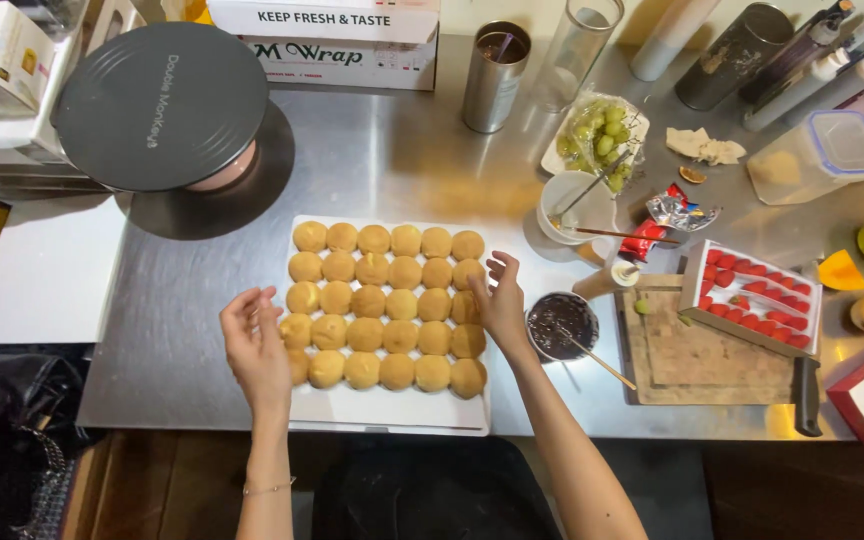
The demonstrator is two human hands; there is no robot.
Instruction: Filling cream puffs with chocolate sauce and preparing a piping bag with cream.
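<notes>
Now squaring the grid | we are bracketing the buns [385, 308] on the white board [392, 410], counter [392, 160] centre | left hand [255, 345], right hand [500, 298]: fingers spread, holding nothing | next, we judge, calls for gentle inward nudges.

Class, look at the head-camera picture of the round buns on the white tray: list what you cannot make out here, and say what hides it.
- Buns under the left hand and right hand: partly covered by the palms.
- Tall metal cup: contents too dark to tell.
- Bottles at top right: cut off by the picture's edge.
- Knife by the cutting board: only its dark handle is plain.
- Dark bowl: what the filling is cannot be told.
</notes>
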